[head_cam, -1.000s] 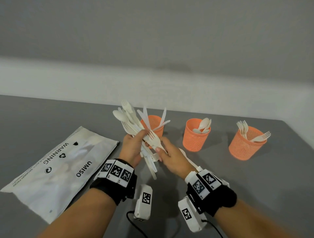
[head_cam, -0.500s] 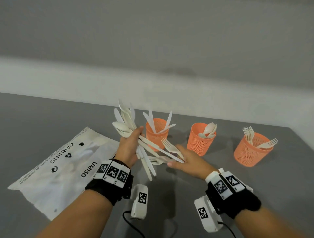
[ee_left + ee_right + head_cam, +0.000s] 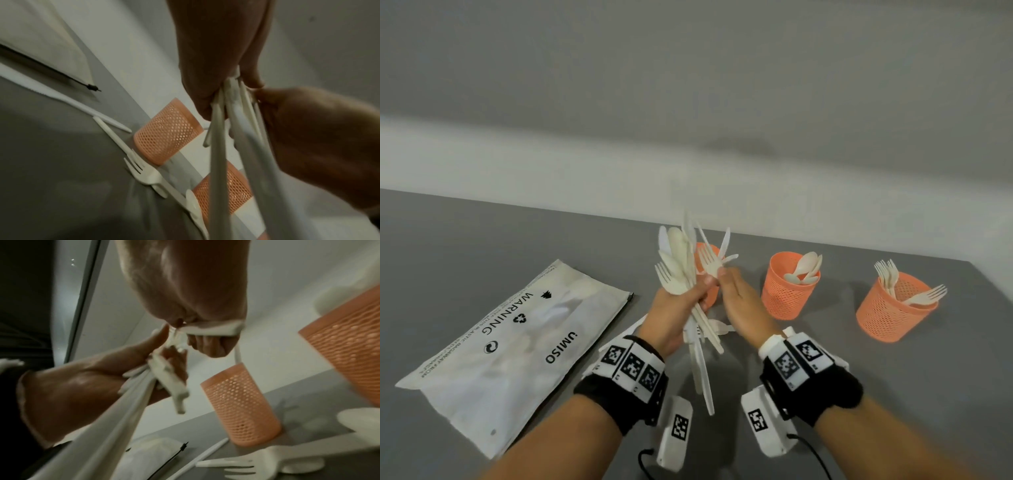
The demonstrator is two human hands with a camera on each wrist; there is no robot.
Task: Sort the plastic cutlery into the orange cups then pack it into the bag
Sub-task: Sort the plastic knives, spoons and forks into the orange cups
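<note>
Fingers (image 3: 722, 274) of right hand (image 3: 743, 308) seemingly pinch fork (image 3: 709, 262) from bundle (image 3: 681, 270).

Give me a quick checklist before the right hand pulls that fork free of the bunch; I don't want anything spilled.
1. Left hand has a firm grip on the bunch of cutlery: ok, fingers curled round the handles.
2. Right hand pinches a single fork: cannot tell, fingertips are at the bunch but the pinch is blurred.
3. Fork cup upright with room: ok.
4. Path to the fork cup passes the spoon cup: ok if lifted over it.
5. Loose pieces on the table under the hands remain to be sorted: not ok.
6. Bag lies out of the way: ok.
</note>
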